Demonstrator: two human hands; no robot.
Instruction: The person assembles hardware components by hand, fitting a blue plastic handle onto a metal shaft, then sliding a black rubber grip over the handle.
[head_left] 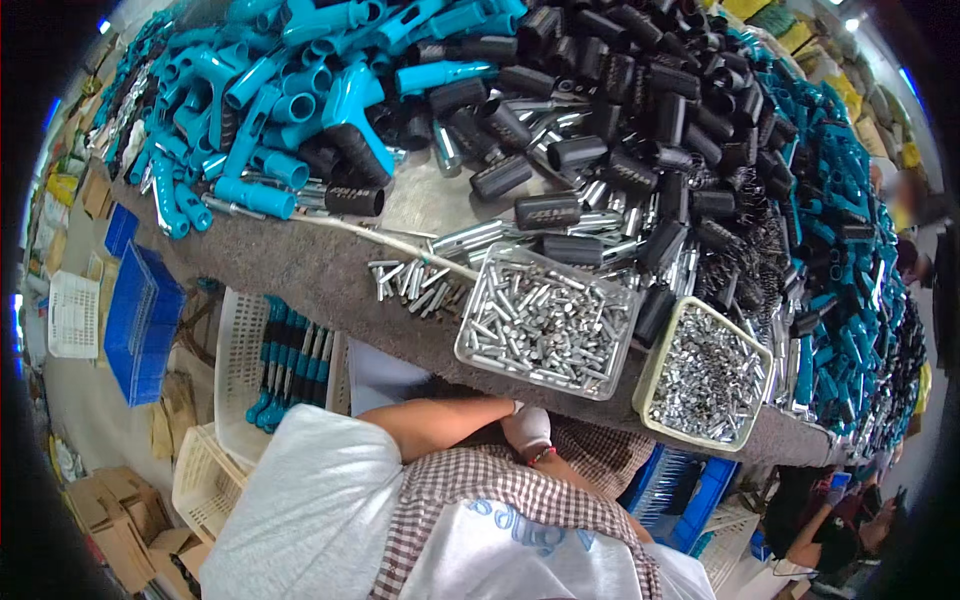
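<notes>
My right hand (pixel 527 430), in a white glove with a red bracelet at the wrist, rests low in front of my checked apron (pixel 450 500), just below the table edge. My left forearm (pixel 440 425) crosses toward it, and the left hand is mostly hidden behind the right one. The fingers of both hands are out of sight, so any held thing is hidden. Closest to the hands on the table is a clear tub (pixel 466 355) of short metal pins. Right of it stands a cream tub (pixel 645 410) of smaller metal parts.
Teal plastic tool housings (pixel 355 100) and black ridged sleeves (pixel 575 153) are heaped on the table. Loose metal pins (pixel 415 285) lie at its edge. A white crate (pixel 232 370) holds teal-and-black tools. Blue crates (pixel 145 320) stand left. Another person (pixel 825 535) is at lower right.
</notes>
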